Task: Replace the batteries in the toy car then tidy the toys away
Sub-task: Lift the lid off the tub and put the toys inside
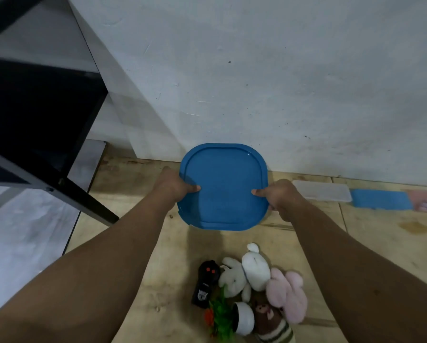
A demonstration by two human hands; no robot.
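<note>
Above the heap of toys, a blue-lidded container (pixel 223 186) is held off the floor between the left hand (pixel 174 185) and the right hand (pixel 283 198), each thumb pressed on the lid and the remaining fingers curled under the rim. No toy car is identifiable; the remote control (pixel 206 283), white rabbit (pixel 247 271), pink plush (pixel 286 293) and brown plush (pixel 271 323) lie unpacked below the container, so tidying is judged unfinished. Bare floor (pixel 133 194) is left beside the container, bounded by the wall (pixel 257 82) behind and a dark table leg (pixel 83 199) to its left.

blue lid (pixel 223 186): 1 | plush toys (pixel 255 267): 4 | black remote (pixel 205 283): 1 | clear lid (pixel 323 191): 1 | hands (pixel 172 185): 2
</note>
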